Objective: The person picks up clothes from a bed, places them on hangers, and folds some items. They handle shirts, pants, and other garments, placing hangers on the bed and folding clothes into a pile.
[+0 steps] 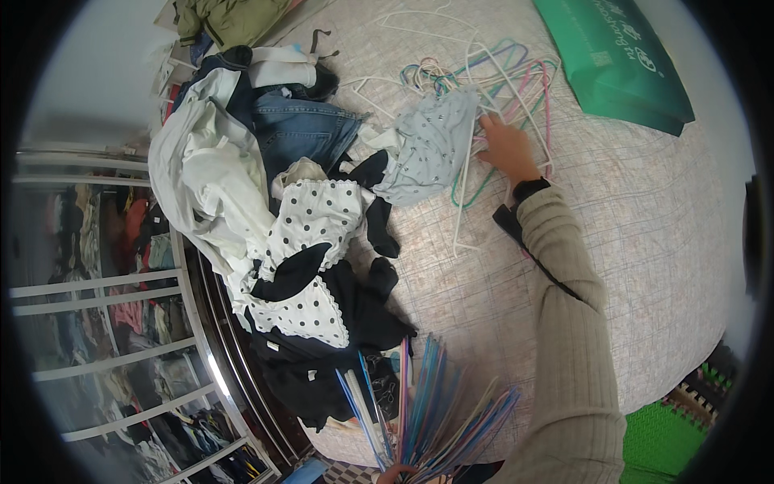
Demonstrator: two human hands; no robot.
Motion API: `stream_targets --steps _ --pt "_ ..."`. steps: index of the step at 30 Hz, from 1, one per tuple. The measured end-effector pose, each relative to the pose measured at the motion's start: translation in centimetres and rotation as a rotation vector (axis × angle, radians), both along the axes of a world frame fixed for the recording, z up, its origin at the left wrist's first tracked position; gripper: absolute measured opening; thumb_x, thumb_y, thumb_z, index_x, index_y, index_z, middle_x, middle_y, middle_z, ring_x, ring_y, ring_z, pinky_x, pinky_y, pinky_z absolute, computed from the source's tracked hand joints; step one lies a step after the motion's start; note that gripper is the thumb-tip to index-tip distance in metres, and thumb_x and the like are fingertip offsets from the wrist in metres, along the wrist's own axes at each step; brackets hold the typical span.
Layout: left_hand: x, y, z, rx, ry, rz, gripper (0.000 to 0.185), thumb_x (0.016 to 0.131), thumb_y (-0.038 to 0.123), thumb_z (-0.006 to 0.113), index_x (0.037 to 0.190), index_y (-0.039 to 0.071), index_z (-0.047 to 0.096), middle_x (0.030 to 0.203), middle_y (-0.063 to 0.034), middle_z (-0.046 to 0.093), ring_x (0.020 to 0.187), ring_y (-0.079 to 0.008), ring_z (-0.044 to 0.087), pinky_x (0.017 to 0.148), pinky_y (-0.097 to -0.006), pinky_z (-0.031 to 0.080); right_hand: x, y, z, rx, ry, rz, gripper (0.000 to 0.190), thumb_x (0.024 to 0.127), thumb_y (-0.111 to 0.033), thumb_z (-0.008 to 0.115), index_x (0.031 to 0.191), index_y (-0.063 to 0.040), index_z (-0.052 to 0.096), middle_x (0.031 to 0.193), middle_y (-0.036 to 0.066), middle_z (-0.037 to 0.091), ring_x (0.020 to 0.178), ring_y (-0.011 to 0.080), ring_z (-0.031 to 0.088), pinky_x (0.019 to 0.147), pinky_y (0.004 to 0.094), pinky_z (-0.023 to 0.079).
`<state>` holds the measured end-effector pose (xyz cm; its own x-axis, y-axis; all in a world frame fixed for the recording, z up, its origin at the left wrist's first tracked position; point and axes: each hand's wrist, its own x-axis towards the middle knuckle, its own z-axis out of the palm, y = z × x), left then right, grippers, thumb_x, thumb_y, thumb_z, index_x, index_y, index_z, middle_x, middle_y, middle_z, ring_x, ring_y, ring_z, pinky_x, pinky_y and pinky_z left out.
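At the bottom edge, my left hand is partly cut off and grips a fanned bundle of coloured clothes hangers. My right hand is stretched over the bed, its fingers at a white hanger lying on the sheet; whether they are closed around it is hard to tell. Beyond that hand is a loose pile of white, pink, purple and green hangers. Just left of the fingers lies a light grey-blue patterned garment, partly over the hangers.
Clothes heap along the bed's left side: a white garment, blue jeans, polka-dot underwear and black clothing. A green bag stands at the far right. Left of the bed is a glass-fronted wardrobe; green foam mats cover floor lower right.
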<state>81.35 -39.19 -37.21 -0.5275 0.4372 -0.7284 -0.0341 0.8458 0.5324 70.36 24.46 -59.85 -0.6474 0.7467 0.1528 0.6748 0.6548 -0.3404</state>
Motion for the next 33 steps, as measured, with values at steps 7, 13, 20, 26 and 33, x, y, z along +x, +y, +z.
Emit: stream_targets --steps 7,13,20,26,33 --pt "-1.0 1.5 0.2 -0.008 0.093 -0.186 0.035 0.072 0.000 0.074 0.102 0.007 0.055 0.093 -0.0030 0.050 0.081 -0.0129 0.048 0.064 -0.0257 0.043 3.9 -9.9 -0.5 0.069 -0.186 -0.035 0.009 0.084 -0.012 0.049 0.084 -0.011 0.058 0.082 0.007 0.055 0.070 0.0286 0.060 0.055 0.0390 0.050" --pt "-2.8 2.5 0.9 0.122 0.097 -0.146 0.036 0.059 0.002 0.077 0.091 0.004 0.060 0.089 -0.0107 0.062 0.087 -0.0238 0.062 0.078 -0.0335 0.048 22.1 -22.0 0.8 -0.304 -0.315 -0.120 0.018 0.085 -0.016 0.053 0.097 -0.005 0.060 0.099 0.017 0.057 0.082 0.0359 0.060 0.066 0.0461 0.050" --pt "-2.7 2.4 0.3 0.158 0.095 -0.150 0.035 0.063 0.006 0.078 0.092 0.005 0.058 0.085 -0.0094 0.061 0.084 -0.0233 0.061 0.077 -0.0328 0.047 41.6 -20.9 6.0 -0.408 -0.632 -0.261 0.026 0.076 -0.012 0.061 0.102 -0.006 0.060 0.109 0.019 0.054 0.084 0.0396 0.059 0.072 0.0444 0.050" --pt "-2.5 2.2 0.1 0.146 0.091 -0.111 0.033 0.061 0.002 0.073 0.090 0.004 0.057 0.085 -0.0106 0.061 0.085 -0.0250 0.060 0.079 -0.0332 0.046 43.7 -22.9 11.9 -0.318 -0.437 -0.342 0.029 0.074 -0.013 0.065 0.101 -0.008 0.056 0.112 0.016 0.051 0.100 0.0381 0.052 0.080 0.0476 0.046" --pt "-0.8 2.5 2.1 0.151 -0.061 0.109 0.031 0.062 -0.001 0.070 0.089 0.004 0.057 0.088 -0.0087 0.060 0.086 -0.0216 0.060 0.079 -0.0311 0.047 31.6 -20.2 12.2 0.190 -0.160 0.052 0.016 0.080 -0.015 0.062 0.089 -0.006 0.052 0.085 0.014 0.061 0.082 0.0340 0.060 0.065 0.0459 0.047"
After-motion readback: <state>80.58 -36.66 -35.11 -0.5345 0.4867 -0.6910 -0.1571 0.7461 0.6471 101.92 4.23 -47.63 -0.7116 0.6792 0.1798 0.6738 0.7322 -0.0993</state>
